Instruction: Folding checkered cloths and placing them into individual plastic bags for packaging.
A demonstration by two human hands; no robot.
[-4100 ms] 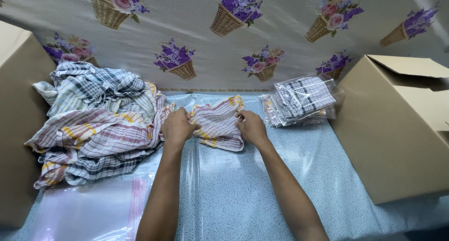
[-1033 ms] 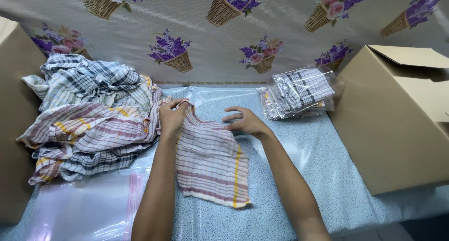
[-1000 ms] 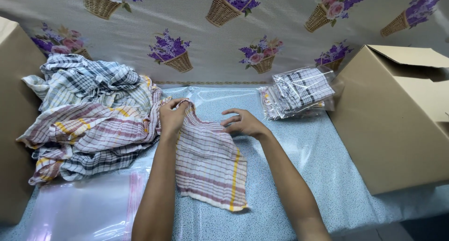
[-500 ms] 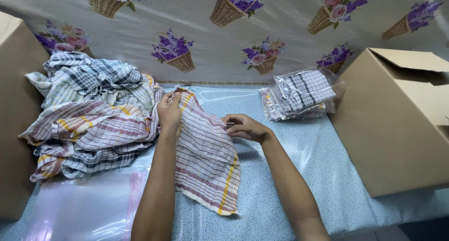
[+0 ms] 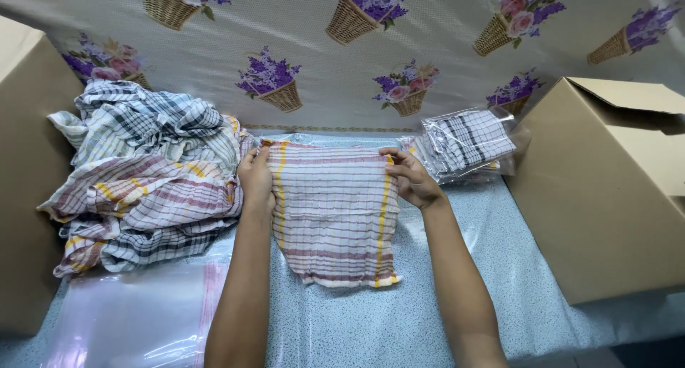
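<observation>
A striped cloth [image 5: 332, 218] with pink, maroon and yellow lines lies spread flat on the blue table [image 5: 399, 318] in front of me. My left hand [image 5: 255, 179] grips its upper left corner. My right hand [image 5: 410, 179] grips its upper right edge. The cloth hangs down toward me between both forearms, and its lower hem is wavy.
A heap of checked and striped cloths [image 5: 150, 175] is piled at the left. Clear plastic bags [image 5: 135, 314] lie at the near left. A bagged folded cloth [image 5: 467, 141] sits at the back right, beside an open cardboard box [image 5: 606, 197]. Another cardboard box [image 5: 25, 168] stands at the far left.
The cloth was bunched between my hands, then hung narrow from my left hand. My right hand has pulled its other corner out to the right, and it now lies spread wide.
</observation>
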